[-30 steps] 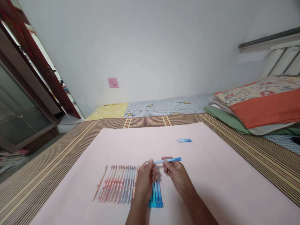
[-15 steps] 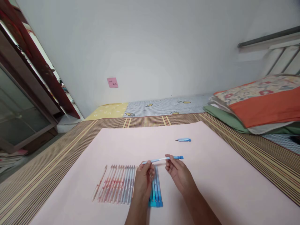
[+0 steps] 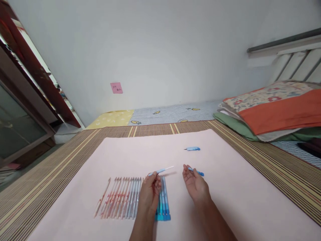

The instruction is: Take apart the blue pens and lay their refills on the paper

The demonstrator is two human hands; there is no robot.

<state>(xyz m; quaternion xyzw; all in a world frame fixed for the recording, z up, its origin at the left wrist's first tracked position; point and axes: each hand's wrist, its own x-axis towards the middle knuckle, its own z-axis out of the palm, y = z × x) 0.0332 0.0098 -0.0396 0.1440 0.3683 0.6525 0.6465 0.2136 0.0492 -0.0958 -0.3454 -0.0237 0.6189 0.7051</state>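
My left hand (image 3: 149,191) is closed around a light-blue pen (image 3: 162,170), pinched between thumb and fingers. A slim white end of the pen points up to the right. My right hand (image 3: 197,186) is closed on a blue pen cap (image 3: 200,173), partly hidden by the fingers. A gap separates the pen from the cap. Beneath and beside my left hand, several blue pens (image 3: 165,197) lie side by side, partly covered by it. Further left is a row of several clear and pinkish pens (image 3: 119,197), with one pinkish pen (image 3: 102,198) set slightly apart.
A short blue piece with a thin dark tip (image 3: 193,148) lies on the pink sheet (image 3: 140,150). The sheet covers a striped mat (image 3: 62,160). Folded bedding (image 3: 273,110) is piled at the right. Behind stands a white wall with a pink note (image 3: 116,88).
The cap has come off the pen. My right hand has moved right with the cap, while my left hand keeps the pen, now tilted more. The view has shifted slightly.
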